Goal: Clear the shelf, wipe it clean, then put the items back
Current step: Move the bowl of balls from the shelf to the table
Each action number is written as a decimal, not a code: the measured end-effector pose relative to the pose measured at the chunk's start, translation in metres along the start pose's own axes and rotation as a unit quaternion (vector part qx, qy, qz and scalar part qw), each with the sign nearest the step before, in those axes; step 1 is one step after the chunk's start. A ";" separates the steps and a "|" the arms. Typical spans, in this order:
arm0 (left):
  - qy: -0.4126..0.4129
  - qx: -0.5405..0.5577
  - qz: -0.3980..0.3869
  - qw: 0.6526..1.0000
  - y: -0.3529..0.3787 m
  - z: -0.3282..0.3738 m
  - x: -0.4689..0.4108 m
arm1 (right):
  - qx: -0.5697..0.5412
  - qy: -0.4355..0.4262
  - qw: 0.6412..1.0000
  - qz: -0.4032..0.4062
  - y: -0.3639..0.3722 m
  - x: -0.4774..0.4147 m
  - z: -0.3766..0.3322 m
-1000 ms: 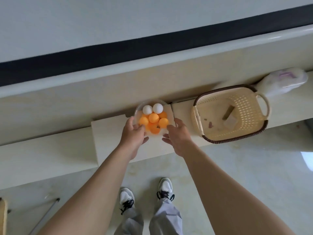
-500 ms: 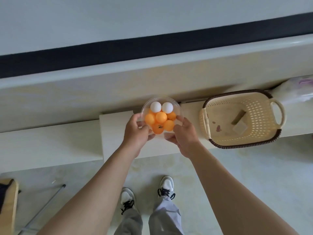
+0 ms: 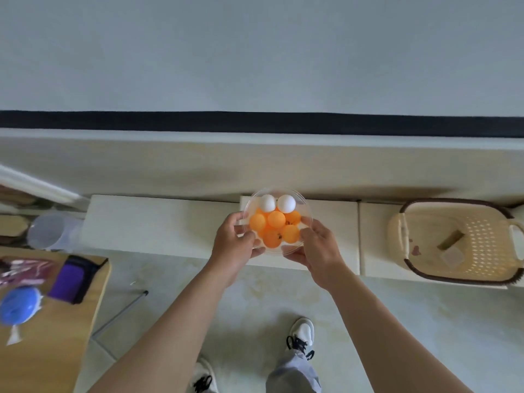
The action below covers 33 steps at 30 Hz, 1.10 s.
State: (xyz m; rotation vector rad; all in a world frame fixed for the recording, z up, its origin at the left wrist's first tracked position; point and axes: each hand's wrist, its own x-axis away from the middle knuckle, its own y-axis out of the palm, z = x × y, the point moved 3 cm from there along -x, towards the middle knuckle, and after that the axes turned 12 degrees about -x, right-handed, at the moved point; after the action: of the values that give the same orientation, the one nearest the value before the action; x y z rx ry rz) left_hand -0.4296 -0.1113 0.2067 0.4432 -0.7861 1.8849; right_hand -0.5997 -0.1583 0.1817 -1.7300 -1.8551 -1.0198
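Note:
A clear plastic bowl [image 3: 301,202] filled with several orange table-tennis balls and two white ones is held above the low cream shelf [image 3: 158,222]. My left hand [image 3: 234,243] grips its left rim with thumb over the edge. My right hand [image 3: 319,251] grips the right rim and cups the underside. A cream woven basket [image 3: 487,239] with a dark rim stands on the shelf to the right, holding a small block and a few scraps.
A wooden table [image 3: 71,321] at the lower left carries a purple pouch [image 3: 72,279], a blue round object [image 3: 19,304] and a patterned packet. A clear plastic container [image 3: 49,231] lies beside the shelf's left end. My feet stand on the pale floor below.
Both hands took hold of the bowl and lifted it off the shelf toward me. My view swung left, bringing the wooden table into sight and pushing the basket to the right edge.

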 end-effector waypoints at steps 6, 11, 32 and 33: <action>-0.020 0.015 0.028 0.999 -0.097 -0.034 0.006 | 0.063 0.014 0.998 -0.020 0.089 0.023 0.039; -0.036 0.021 0.043 0.998 -0.201 -0.092 0.004 | 0.124 0.015 0.992 -0.018 0.184 0.043 0.103; -0.182 0.105 0.103 0.972 -0.542 -0.384 -0.018 | 0.282 0.150 0.947 -0.030 0.486 0.075 0.431; -0.183 0.103 0.101 0.972 -0.543 -0.389 -0.023 | 0.287 0.154 0.945 -0.026 0.488 0.071 0.436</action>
State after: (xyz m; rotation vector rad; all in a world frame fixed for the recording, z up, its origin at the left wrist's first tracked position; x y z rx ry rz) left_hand 0.0862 0.2966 0.0881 0.8885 -0.9045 2.1164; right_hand -0.0562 0.1937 0.0631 -1.1170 -1.7656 -0.6271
